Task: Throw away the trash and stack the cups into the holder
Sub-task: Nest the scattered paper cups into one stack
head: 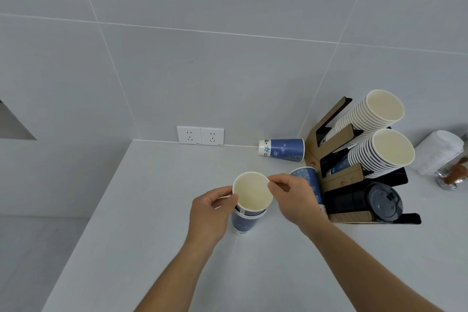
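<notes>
Cups (249, 200) sat nested at lower centre of the frame, left hand (210, 213) gripping the stack, right hand (293, 197) pinching its rim. Holder (336, 139) at right already held two rows. One cup (282, 149) lay tipped behind, another (307, 180) beside the holder; both unstacked

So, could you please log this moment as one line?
left hand: grips nested cups | right hand: pinches top cup's rim | fallen cup: on counter | holder: part filled

Blue patterned cups (247, 220), cream inside; black holder (354, 200).
</notes>
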